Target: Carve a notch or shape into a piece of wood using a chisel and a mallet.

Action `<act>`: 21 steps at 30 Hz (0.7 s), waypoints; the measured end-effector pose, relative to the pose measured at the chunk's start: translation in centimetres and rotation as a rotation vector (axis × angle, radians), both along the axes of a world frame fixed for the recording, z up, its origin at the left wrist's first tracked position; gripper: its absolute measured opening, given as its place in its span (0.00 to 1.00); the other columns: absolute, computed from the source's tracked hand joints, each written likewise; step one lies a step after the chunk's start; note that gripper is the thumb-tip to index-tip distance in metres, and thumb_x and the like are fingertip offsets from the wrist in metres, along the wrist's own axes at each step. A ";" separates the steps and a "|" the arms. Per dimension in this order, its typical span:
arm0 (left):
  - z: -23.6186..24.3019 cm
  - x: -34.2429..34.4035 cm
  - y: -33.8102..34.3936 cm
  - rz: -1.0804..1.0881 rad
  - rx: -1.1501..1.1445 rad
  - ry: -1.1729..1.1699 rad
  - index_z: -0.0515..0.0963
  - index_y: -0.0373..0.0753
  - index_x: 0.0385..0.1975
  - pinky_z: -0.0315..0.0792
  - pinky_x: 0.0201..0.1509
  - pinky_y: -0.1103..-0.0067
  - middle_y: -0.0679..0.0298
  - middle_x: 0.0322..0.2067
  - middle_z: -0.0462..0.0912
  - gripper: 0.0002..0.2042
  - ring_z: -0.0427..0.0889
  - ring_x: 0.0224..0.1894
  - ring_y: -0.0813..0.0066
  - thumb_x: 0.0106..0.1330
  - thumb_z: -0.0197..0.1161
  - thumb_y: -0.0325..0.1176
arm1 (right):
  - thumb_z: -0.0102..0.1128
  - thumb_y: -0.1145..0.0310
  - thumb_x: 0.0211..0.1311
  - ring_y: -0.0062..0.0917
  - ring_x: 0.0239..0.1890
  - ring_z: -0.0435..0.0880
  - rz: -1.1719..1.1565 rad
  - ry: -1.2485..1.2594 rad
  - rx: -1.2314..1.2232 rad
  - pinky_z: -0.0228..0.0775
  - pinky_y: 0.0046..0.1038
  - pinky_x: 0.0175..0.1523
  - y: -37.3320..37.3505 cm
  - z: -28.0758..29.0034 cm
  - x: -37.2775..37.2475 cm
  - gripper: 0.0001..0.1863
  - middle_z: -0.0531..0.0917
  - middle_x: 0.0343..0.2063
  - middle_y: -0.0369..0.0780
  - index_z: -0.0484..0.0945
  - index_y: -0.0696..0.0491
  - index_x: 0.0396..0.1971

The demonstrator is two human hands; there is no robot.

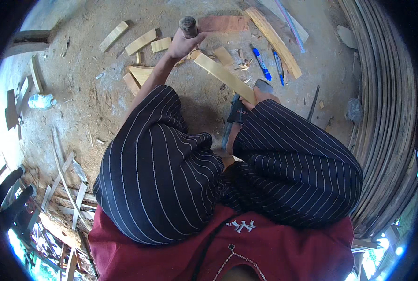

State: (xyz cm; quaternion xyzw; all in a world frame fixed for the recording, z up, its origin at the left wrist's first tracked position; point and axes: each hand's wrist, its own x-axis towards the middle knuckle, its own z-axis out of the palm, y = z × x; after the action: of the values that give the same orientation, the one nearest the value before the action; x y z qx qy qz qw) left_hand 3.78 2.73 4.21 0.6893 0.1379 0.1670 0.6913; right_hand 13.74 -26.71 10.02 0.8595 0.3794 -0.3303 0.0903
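Observation:
My left hand (183, 44) is wrapped round a dark cylindrical tool (188, 26), seen mostly end-on, beside a flat reddish board (223, 23). A pale wooden slat (220, 75) slants from just below that hand to my right hand (261, 98), which grips its lower end beside my sandalled foot (234, 119). A small round wooden piece (194, 54) shows at the slat's upper end; whether it is attached is unclear.
Around me lie wood offcuts (141, 41), a long plank (274, 42), two blue pens (261, 63), a measuring stick (291, 25) and a plastic bottle (42, 100). Stacked long boards (377, 117) line my right; scrap strips (68, 187) lie to my left.

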 end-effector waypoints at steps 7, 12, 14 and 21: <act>0.7 0.8 -0.3 0.146 0.172 0.030 0.71 0.36 0.22 0.64 0.26 0.80 0.71 0.17 0.70 0.09 0.66 0.22 0.83 0.57 0.61 0.33 | 0.58 0.49 0.51 0.41 0.40 0.79 -0.141 0.487 0.496 0.67 0.35 0.45 0.6 8.3 4.2 0.28 0.79 0.33 0.50 0.71 0.54 0.46; 0.2 -0.2 -0.3 0.066 0.124 0.144 0.70 0.38 0.21 0.63 0.28 0.83 0.74 0.19 0.67 0.10 0.65 0.24 0.85 0.60 0.60 0.35 | 0.61 0.58 0.52 0.32 0.33 0.80 -0.188 0.142 0.663 0.69 0.30 0.40 2.2 16.1 6.6 0.27 0.80 0.30 0.46 0.69 0.60 0.47; 0.2 0.0 -0.4 0.074 0.117 0.116 0.70 0.37 0.21 0.63 0.27 0.81 0.73 0.18 0.68 0.10 0.65 0.23 0.84 0.59 0.60 0.34 | 0.60 0.63 0.53 0.26 0.25 0.74 -0.241 0.162 1.133 0.68 0.30 0.34 3.5 17.0 4.2 0.21 0.77 0.24 0.43 0.70 0.60 0.43; 1.3 1.3 -0.6 0.097 0.035 0.002 0.70 0.37 0.21 0.63 0.25 0.81 0.73 0.17 0.68 0.08 0.66 0.22 0.85 0.58 0.60 0.31 | 0.61 0.57 0.53 0.30 0.21 0.81 0.317 -0.143 0.578 0.71 0.28 0.26 5.5 13.2 4.2 0.26 0.78 0.18 0.46 0.68 0.62 0.45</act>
State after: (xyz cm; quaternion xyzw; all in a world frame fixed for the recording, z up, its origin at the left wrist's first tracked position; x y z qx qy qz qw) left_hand 5.10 2.10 5.52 0.6941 0.1688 0.2021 0.6700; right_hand 17.94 -21.18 23.23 0.8007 0.5792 -0.1299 -0.0806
